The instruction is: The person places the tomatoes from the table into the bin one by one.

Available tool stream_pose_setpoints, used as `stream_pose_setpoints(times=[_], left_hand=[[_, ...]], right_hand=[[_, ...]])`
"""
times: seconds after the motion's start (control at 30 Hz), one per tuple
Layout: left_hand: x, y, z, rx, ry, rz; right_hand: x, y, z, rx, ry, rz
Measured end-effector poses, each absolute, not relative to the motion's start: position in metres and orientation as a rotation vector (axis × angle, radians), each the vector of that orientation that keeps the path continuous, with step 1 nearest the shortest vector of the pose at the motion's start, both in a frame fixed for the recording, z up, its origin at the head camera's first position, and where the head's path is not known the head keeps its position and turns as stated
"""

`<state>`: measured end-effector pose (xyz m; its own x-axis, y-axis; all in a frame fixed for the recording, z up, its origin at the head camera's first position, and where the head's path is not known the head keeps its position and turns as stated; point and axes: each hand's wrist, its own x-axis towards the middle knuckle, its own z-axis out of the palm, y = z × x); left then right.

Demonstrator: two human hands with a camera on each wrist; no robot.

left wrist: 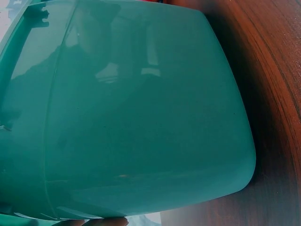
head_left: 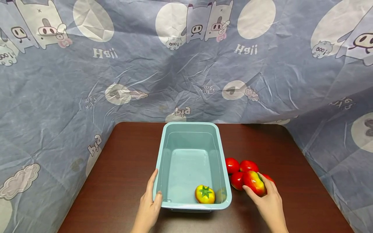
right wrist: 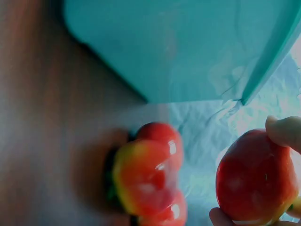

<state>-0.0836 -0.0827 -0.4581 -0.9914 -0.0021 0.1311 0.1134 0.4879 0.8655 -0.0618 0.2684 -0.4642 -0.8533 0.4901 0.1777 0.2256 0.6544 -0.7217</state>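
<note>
A light blue-green plastic basin point(head_left: 190, 168) stands on the table, its outer wall point(left wrist: 141, 108) filling most of the left wrist view. My left hand point(head_left: 149, 203) holds the basin's near left corner, thumb at the rim and fingers along the outside. Inside, at the near right, lies a yellow-red tomato point(head_left: 205, 194) with a green star-shaped calyx on top. My right hand point(head_left: 269, 200) grips a red and yellow tomato point(head_left: 253, 182), raised above others; in the right wrist view, thumb and fingers surround this held tomato point(right wrist: 254, 176).
Right of the basin, several red tomatoes point(head_left: 248, 166) sit close together on the dark brown table point(head_left: 134, 152). One is partly hidden by my right hand. A grey-blue cloth point(head_left: 186, 71) with cartoon pigs hangs behind the table and along its sides.
</note>
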Motion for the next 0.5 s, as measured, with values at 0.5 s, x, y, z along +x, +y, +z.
stream_pose_setpoints(times=[0.5], left_hand=[[-0.083, -0.083, -0.458, -0.109, -2.602, -1.524]], right_hand=[[-0.078, 0.241, -0.406, -0.44, -2.439, 1.224]])
